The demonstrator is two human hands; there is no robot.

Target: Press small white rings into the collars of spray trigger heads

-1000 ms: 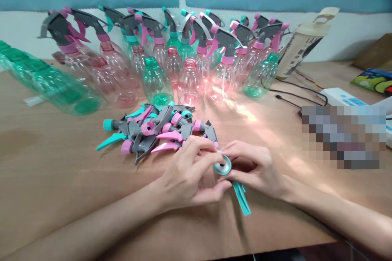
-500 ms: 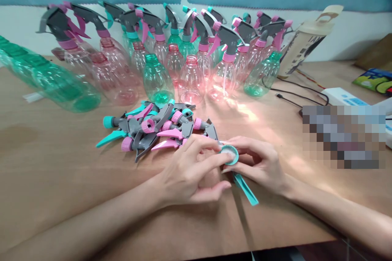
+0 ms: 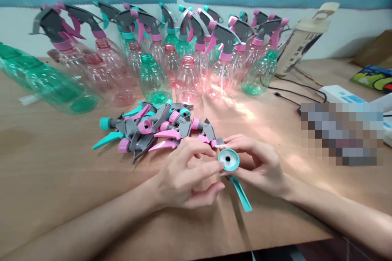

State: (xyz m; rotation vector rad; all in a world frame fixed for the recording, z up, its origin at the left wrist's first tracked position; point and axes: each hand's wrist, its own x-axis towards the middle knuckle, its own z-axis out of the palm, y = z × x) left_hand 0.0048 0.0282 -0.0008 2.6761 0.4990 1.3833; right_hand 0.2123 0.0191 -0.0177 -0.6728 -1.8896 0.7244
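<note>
My right hand (image 3: 261, 164) grips a trigger spray head (image 3: 234, 167) whose turquoise collar faces me. Inside the collar sits a white disc with a dark hole at its centre. The turquoise trigger hangs below, and the grey body is mostly hidden by the hand. With fingers apart, my left hand (image 3: 186, 173) is beside the collar, its index fingertip at the left rim. Just beyond the left hand lies a pile of loose spray heads (image 3: 159, 122), grey with pink or turquoise parts.
Clear pink bottles (image 3: 189, 83) and green bottles (image 3: 154, 77) stand at the back, several topped with spray heads. Other green bottles (image 3: 61, 87) lean or lie at the left. On the right are a cream shaker cup (image 3: 301, 45), a black cable (image 3: 294, 100) and a blurred object (image 3: 339, 134).
My left index finger has drawn back from inside the collar to its rim, uncovering the white disc and hole. The spray head has tilted slightly; the whole view has shifted a little.
</note>
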